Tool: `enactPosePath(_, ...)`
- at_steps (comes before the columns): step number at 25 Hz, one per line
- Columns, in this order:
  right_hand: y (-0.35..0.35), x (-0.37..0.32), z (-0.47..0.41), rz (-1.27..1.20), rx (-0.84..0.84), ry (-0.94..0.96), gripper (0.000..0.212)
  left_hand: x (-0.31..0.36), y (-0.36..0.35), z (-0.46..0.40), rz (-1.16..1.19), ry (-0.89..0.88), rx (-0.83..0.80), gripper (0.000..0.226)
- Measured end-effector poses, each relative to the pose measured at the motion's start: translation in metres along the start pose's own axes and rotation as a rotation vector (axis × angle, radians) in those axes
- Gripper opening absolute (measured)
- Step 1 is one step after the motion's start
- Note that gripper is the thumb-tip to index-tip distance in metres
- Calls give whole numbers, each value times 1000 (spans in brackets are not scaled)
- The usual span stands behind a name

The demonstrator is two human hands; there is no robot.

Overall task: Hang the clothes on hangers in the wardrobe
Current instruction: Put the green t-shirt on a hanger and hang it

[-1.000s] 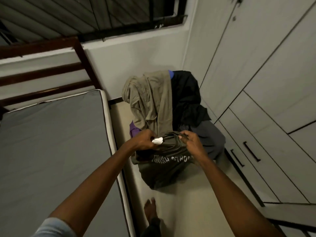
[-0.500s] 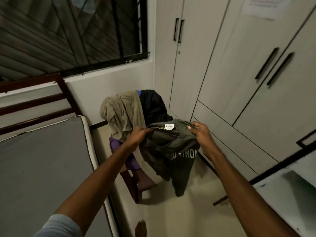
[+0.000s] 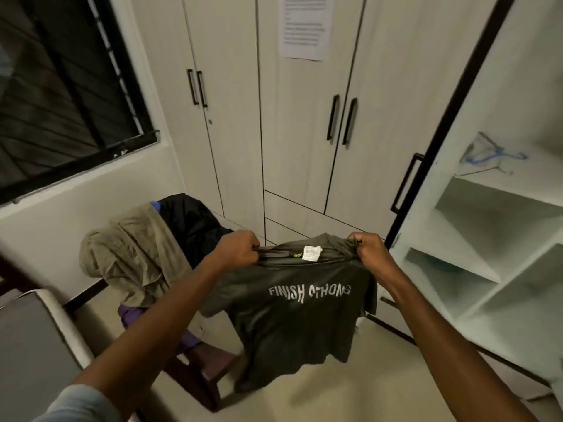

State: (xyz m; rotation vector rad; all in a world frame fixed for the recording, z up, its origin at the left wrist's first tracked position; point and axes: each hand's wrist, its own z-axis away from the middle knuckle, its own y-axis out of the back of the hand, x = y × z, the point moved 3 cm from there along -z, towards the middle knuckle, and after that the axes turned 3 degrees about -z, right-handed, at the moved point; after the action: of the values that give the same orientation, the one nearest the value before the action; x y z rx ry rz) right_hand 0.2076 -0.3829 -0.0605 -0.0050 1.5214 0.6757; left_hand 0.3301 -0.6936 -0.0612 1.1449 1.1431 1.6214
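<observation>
At nine o'clock a dark window (image 3: 61, 95) with slanted bars sits in a pale wall. At seven o'clock lies the corner of a grey mattress (image 3: 30, 345) with a pale piped edge. Just right of it, a dark wooden chair (image 3: 210, 373) carries a heap of soft clothes: a crumpled khaki garment (image 3: 134, 254) draped over its back, a black garment (image 3: 195, 223) beside it, and a purple cloth (image 3: 134, 315) underneath.

At the centre, the left hand (image 3: 237, 251) grips one side of the neckline of a dark olive T-shirt (image 3: 292, 330), fingers curled tightly into the fabric. The shirt is held up in the air in front of the person, stretched flat between both hands, its body hanging limp above the cream floor (image 3: 350, 391). White lettering crosses its chest, and a small white tag (image 3: 311, 253) shows inside the collar. The right hand (image 3: 370, 252) clenches the other side of the neckline in the same way.

At twelve o'clock stand closed pale wood-grain wardrobe doors (image 3: 304, 132) with slim black bar handles and a printed sheet (image 3: 304, 25) stuck on. At three o'clock an open white compartment holds angular shelves (image 3: 487, 269), and on an upper shelf lie thin hangers (image 3: 487, 153), blurred, one blue.
</observation>
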Motion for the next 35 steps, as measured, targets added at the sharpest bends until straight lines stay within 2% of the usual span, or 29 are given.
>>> enactPosePath(2,20,12,14,-87,77,-1,39,18,-8,-10,46,24,39,21)
enactPosePath(5,38,33,28,-176,181,-54,27,35,-21,-10,668,154,14,31)
enactPosePath(6,42,37,32,-220,207,-85,24,39,-30,-9,820,181,-6,37)
enactPosePath(7,47,39,36,-286,227,-103,23,44,-37,-9,855,169,4,41)
enactPosePath(8,52,39,41,-366,233,-105,23,51,-40,-8,815,134,18,41)
enactPosePath(9,58,40,45,-418,236,-87,20,58,-40,-7,680,87,39,37)
enactPosePath(10,68,42,50,-414,238,-49,15,66,-37,-6,538,60,76,33)
enactPosePath(11,78,45,55,-338,232,-14,18,73,-32,-5,450,49,101,30)
enactPosePath(13,96,58,60,-100,198,14,37,92,-22,-6,441,6,72,24)
enactPosePath(15,118,73,62,57,254,0,38,122,-11,-8,459,-55,34,18)
enactPosePath(17,144,89,63,52,339,-27,33,165,-8,-12,448,-125,35,18)
enactPosePath(20,186,113,72,-74,317,-41,22,237,-25,-22,420,-104,61,19)
enactPosePath(24,270,157,87,96,344,0,21,328,-47,-38,257,-190,157,27)
enactPosePath(25,292,169,91,110,362,17,14,350,-51,-46,312,-205,143,29)
enactPosePath(27,329,184,102,-25,397,17,4,393,-62,-59,622,-190,77,30)
enactPosePath(29,362,196,104,-164,461,45,13,431,-69,-73,818,-165,101,31)
enactPosePath(30,380,200,108,-185,485,55,15,453,-71,-81,821,-203,138,35)
enactPosePath(35,473,217,113,-100,710,49,28,537,-51,-122,404,-448,344,38)
